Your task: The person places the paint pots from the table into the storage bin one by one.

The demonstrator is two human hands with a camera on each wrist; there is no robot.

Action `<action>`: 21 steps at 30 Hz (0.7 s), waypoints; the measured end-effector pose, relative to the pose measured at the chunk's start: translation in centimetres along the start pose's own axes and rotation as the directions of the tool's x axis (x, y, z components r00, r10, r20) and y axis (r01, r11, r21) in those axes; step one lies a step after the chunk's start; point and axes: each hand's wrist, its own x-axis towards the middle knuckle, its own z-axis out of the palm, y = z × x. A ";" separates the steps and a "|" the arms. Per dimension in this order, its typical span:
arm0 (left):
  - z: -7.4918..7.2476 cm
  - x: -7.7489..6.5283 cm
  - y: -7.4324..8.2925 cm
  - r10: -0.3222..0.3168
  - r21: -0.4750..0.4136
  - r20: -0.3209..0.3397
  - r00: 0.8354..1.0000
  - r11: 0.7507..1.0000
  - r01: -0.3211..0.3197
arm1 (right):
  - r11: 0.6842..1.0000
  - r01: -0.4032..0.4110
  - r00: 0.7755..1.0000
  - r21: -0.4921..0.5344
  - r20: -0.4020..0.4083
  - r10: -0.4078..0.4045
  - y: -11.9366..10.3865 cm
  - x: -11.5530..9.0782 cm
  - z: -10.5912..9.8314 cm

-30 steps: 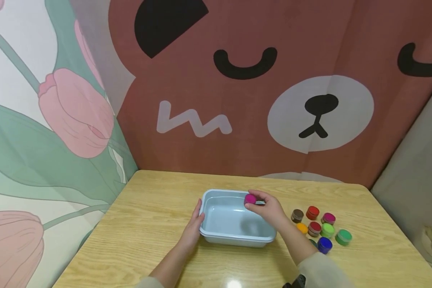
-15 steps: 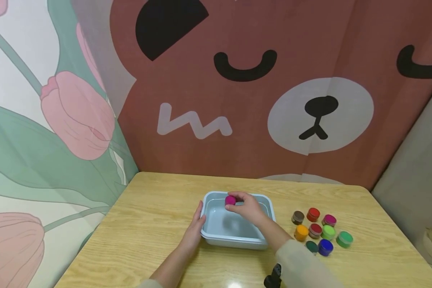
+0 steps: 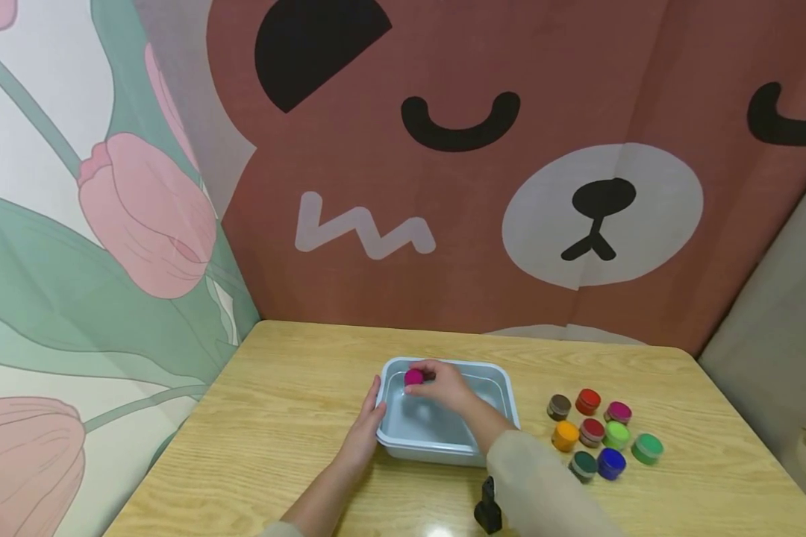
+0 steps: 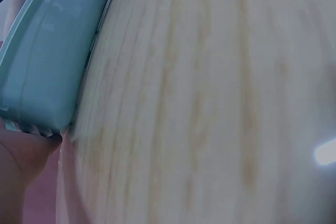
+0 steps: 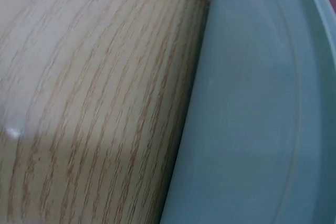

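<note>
Over the inside left part of the light blue plastic bin (image 3: pixel 436 449), my right hand (image 3: pixel 443 384) pinches a small magenta jar (image 3: pixel 413 378) between thumb and fingers. Whether the jar touches the bin's floor, I cannot tell. My left hand (image 3: pixel 364 429) rests against the bin's left side, fingers straight along the outer wall and the thumb at the rim. In the left wrist view part of that hand (image 4: pixel 26 156) touches the end of the bin (image 4: pixel 52 61). The right wrist view has only the bin's outer wall (image 5: pixel 241 108) and the table; the jar is hidden there.
Right of the bin stand several small round jars, among them an orange jar (image 3: pixel 566 435), a blue jar (image 3: pixel 611 463), a brown jar (image 3: pixel 559 406) and a green jar (image 3: pixel 648 448). All are on the wooden table (image 3: pixel 295 418), backed by a bear-print curtain (image 3: pixel 349 291).
My right hand has carried the magenta jar leftward across the bin, from its right side to its left. The left hand stays at the bin's side.
</note>
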 end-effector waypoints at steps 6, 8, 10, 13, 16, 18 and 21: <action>0.0 -0.1 0.1 0.005 -0.015 0.011 1.000 1.000 -0.005 | 1.000 -0.016 0.998 -0.022 0.063 0.017 0.6 0.8 1.1; 0.0 -0.1 0.1 -0.001 -0.015 0.020 1.000 1.000 0.002 | 0.999 -0.029 0.996 -0.040 0.083 0.033 0.7 0.9 1.4; 0.0 -0.1 0.0 -0.009 -0.018 0.025 1.000 1.000 0.009 | 0.997 -0.041 0.994 -0.060 0.100 0.047 0.7 1.0 1.6; 0.0 -0.1 -0.1 -0.015 -0.020 0.029 0.999 1.000 0.015 | 0.993 -0.053 0.991 -0.106 0.118 0.066 0.9 1.0 1.8; 0.0 0.0 -0.2 -0.008 -0.021 0.027 1.000 1.000 0.009 | 0.988 -0.064 0.988 -0.143 0.130 0.083 1.1 1.2 2.0; -0.1 0.1 -0.2 -0.006 -0.019 0.025 1.000 1.000 0.006 | 0.985 -0.064 0.987 -0.159 0.135 0.086 1.2 1.3 2.1; -0.1 0.1 -0.3 0.003 -0.025 0.026 1.000 1.000 -0.002 | 0.983 -0.077 0.986 -0.166 0.134 0.100 1.0 1.3 2.3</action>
